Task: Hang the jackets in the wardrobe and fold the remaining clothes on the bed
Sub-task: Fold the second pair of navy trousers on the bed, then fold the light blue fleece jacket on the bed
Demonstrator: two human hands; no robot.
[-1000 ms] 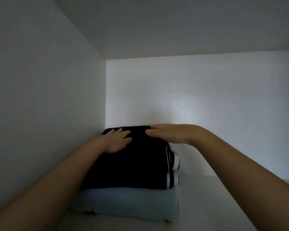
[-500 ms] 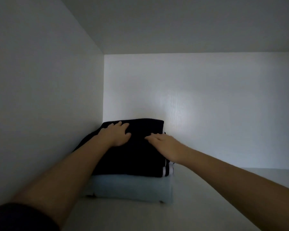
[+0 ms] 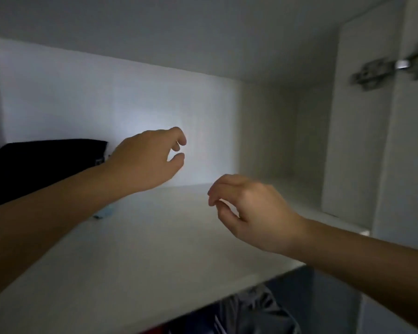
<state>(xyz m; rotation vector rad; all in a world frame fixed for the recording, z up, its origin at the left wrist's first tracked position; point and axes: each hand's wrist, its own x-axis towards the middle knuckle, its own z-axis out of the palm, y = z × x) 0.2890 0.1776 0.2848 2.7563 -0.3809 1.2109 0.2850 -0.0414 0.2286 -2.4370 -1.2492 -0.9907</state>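
This is a look inside a white wardrobe [image 3: 270, 131]. A flat white shelf [image 3: 155, 249] runs from near to far. The back wall [image 3: 82, 97] is lit up bright in the middle.

The black folded clothes [image 3: 41, 165] sit on the shelf at the far left, close to the back wall. Under them a little bit of light blue cloth [image 3: 106, 211] peeks out (most of it is hidden behind the left arm). The left arm goes across the front of the pile, and you cannot tell if it touches it.

The left hand [image 3: 150, 160] is up in the air, just to the right of the black pile. Its fingers are bent a little and loose. There is a small gap between the thumb and the fingers, and nothing is in it.

The right hand [image 3: 249, 210] is nearer and more to the right, over the bare part of the shelf. Its fingers hang down, softly bent, and it holds nothing too. The two hands are apart from each other.

High up on the right is a shiny metal hinge [image 3: 377, 71], a bit blurry.

Below the near edge of the shelf are some dark hanging clothes [image 3: 256, 312]. They are too blurry to tell what they are.
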